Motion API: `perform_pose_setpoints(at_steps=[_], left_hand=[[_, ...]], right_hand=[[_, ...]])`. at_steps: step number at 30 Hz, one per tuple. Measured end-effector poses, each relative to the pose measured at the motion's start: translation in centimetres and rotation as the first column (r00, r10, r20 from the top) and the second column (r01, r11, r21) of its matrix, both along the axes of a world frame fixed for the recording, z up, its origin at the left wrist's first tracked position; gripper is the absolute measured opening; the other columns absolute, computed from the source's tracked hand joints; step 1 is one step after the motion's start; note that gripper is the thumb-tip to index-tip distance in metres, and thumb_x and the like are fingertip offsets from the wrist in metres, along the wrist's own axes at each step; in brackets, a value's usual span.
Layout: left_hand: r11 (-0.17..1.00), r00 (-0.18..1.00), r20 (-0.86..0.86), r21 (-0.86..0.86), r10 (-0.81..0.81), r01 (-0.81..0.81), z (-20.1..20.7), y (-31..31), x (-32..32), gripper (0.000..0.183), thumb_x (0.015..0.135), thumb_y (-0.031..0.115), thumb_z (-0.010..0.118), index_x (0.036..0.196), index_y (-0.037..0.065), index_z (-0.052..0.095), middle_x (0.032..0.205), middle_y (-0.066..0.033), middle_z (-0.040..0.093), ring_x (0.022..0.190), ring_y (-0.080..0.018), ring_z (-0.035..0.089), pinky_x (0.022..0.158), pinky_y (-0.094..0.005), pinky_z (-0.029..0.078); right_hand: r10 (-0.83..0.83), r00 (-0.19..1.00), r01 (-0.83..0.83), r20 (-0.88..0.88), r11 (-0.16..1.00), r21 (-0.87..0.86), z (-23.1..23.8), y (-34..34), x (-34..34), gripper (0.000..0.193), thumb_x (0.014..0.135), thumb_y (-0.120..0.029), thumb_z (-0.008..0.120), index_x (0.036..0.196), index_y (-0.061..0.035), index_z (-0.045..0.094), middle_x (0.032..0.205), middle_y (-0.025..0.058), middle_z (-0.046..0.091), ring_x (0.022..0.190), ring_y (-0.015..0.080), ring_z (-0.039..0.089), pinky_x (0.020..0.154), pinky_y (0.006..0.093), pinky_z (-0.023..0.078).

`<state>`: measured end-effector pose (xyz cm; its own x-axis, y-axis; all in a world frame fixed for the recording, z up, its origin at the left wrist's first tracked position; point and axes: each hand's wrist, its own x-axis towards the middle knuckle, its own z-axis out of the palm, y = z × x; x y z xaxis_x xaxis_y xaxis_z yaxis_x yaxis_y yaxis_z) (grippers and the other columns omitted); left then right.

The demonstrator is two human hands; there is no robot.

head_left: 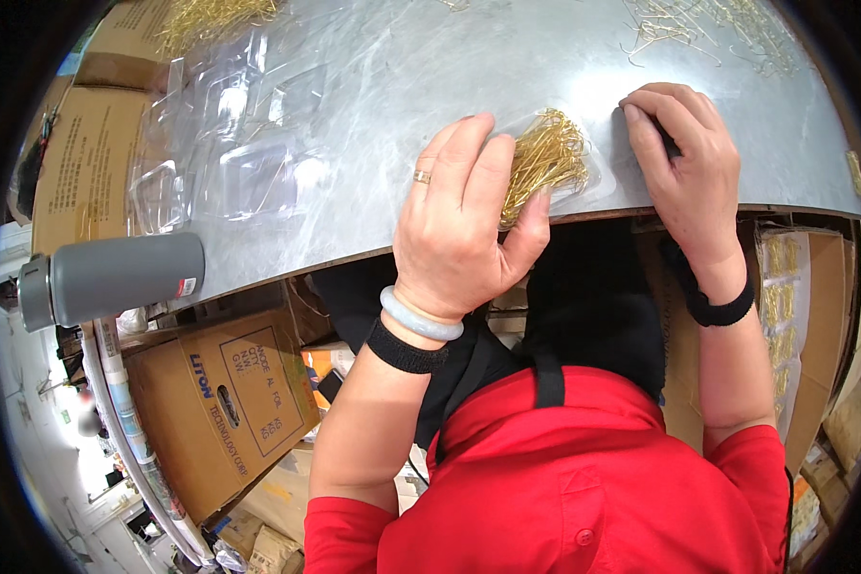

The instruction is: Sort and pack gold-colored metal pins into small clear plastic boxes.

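Observation:
A bundle of thin gold wire pieces lies heaped in a small clear plastic tray near the table's front edge. My left hand is closed about the left side of this bundle, thumb at its near end and fingers along its far left. To the right of the tray, my right hand rests on the tabletop with its fingers curled in and thumb against the index finger. Whatever its fingertips may hold is hidden.
Clear plastic trays lie on the grey tabletop at the left, beside a grey bottle on its side. Loose gold wires and a gold pile are at the back. Cardboard boxes stand below the table.

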<state>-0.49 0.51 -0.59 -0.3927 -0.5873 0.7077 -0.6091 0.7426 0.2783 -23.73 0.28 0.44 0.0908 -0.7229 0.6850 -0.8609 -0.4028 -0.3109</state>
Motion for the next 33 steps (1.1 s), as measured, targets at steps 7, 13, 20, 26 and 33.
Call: perform_pose_setpoints(at_steps=[7,13,20,26,33], left_hand=[[1.0,1.0,-0.01,0.001,0.017,-0.017,-0.07,0.04,-0.01,0.038,0.083,0.017,0.075,0.114,-0.004,0.067,0.119,-0.0231,0.065,0.106,-0.0403,0.065,0.092,-0.0433,0.053],[1.0,1.0,-0.021,0.012,-0.003,0.004,-0.13,0.0,-0.01,0.04,0.083,0.019,0.075,0.115,-0.004,0.066,0.12,-0.0233,0.064,0.106,-0.0403,0.064,0.092,-0.0432,0.053],[1.0,1.0,-0.019,0.006,0.004,-0.004,-0.24,-0.08,0.0,0.041,0.083,0.02,0.075,0.115,-0.004,0.066,0.121,-0.0229,0.064,0.105,-0.0399,0.064,0.092,-0.0432,0.053],[1.0,1.0,-0.019,0.001,0.01,-0.01,-0.3,-0.03,0.01,0.04,0.083,0.02,0.074,0.114,-0.004,0.067,0.12,-0.0229,0.065,0.105,-0.0399,0.065,0.091,-0.0434,0.053],[1.0,1.0,-0.021,-0.007,0.011,-0.011,-0.33,-0.04,-0.08,0.04,0.083,0.021,0.074,0.114,-0.004,0.066,0.12,-0.0226,0.065,0.105,-0.0399,0.065,0.091,-0.0434,0.053]], right_hand=[[0.018,1.0,-0.018,0.007,1.0,0.008,0.19,0.04,0.16,0.008,0.089,-0.01,0.069,0.092,-0.0032,0.071,0.094,0.0068,0.07,0.087,0.0268,0.065,0.078,0.0355,0.053],[0.005,1.0,-0.005,0.001,0.999,0.046,0.44,0.29,0.33,0.007,0.089,-0.008,0.069,0.093,-0.0034,0.071,0.095,0.0065,0.071,0.087,0.0267,0.065,0.078,0.0354,0.052],[0.006,1.0,-0.006,0.004,0.999,0.036,0.29,0.11,0.32,0.007,0.088,-0.007,0.07,0.093,-0.0032,0.071,0.095,0.0069,0.071,0.087,0.0262,0.065,0.078,0.0348,0.052],[0.013,1.0,-0.013,-0.002,1.0,0.015,0.28,0.08,0.27,0.006,0.088,-0.007,0.07,0.092,-0.0027,0.071,0.095,0.0074,0.071,0.087,0.0267,0.066,0.078,0.0349,0.053],[-0.002,1.0,0.002,-0.002,0.999,0.036,0.31,0.17,0.36,0.006,0.088,-0.007,0.069,0.092,-0.003,0.072,0.095,0.0071,0.071,0.087,0.0266,0.066,0.079,0.0352,0.053]])
